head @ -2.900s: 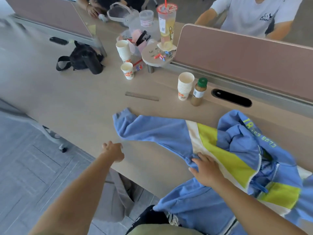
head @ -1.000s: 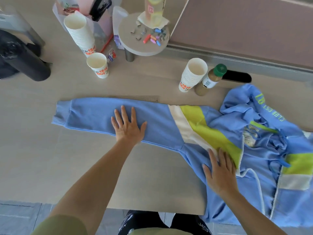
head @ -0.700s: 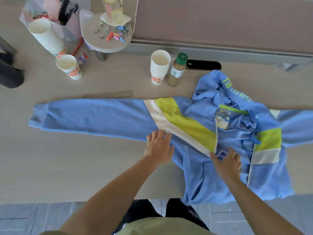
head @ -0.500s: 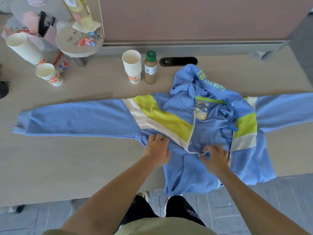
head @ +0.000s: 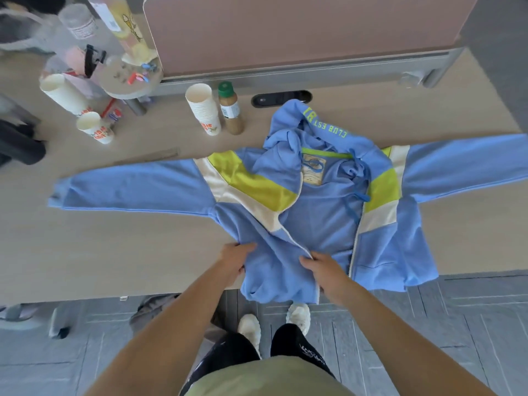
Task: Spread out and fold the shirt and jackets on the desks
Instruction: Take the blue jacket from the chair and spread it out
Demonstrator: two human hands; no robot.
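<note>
- Jacket (head: 314,218): light blue with a hood, lime and cream blocks at chest and shoulders. It lies front up and unzipped at the centre of the frame, sleeves stretched to the left and right edges, hem hanging over the near edge of the worktop (head: 114,252).
- Writing: lime letters on the hood read "CLUB EST" (upside down from here), followed by large numerals I cannot make out. Tan neck label unreadable.
- Left hand (head: 233,261): fingers curled round the outer side of the picture-left front panel, lower centre.
- Right hand (head: 323,267): pinches the zip edge of that same panel, just right of the left hand.
- Stack of paper cups (head: 204,110) with orange print, too blurred to read, stands above the jacket; a green-capped bottle (head: 230,112) is just beside it, white label illegible.
- Ruler (head: 148,157) lies just above the left sleeve.
- Single paper cup (head: 95,128) and a second stack (head: 64,94) stand in the upper left, near a small round stand (head: 128,81) with coloured bits.
- Divider panel (head: 285,30) runs along the top, with a dark cable slot (head: 281,98) below it.
</note>
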